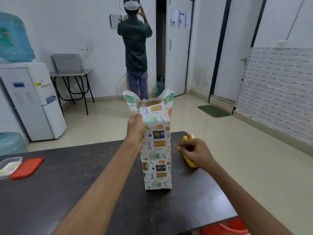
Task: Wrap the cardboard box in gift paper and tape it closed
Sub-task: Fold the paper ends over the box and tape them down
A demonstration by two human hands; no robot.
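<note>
On a dark matte table, the paper-wrapped cardboard box stands upright, long axis vertical; left hand pinches its loose top flap, right hand loosely curled over a yellow tape dispenser.

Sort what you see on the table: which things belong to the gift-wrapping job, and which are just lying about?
Part of the job:
- box, standing upright in gift paper, top end open
- tape dispenser, yellow, behind the right hand
- left hand, pinching a paper flap

Just lying about:
- clear plastic tub
- red lid beside it
</note>
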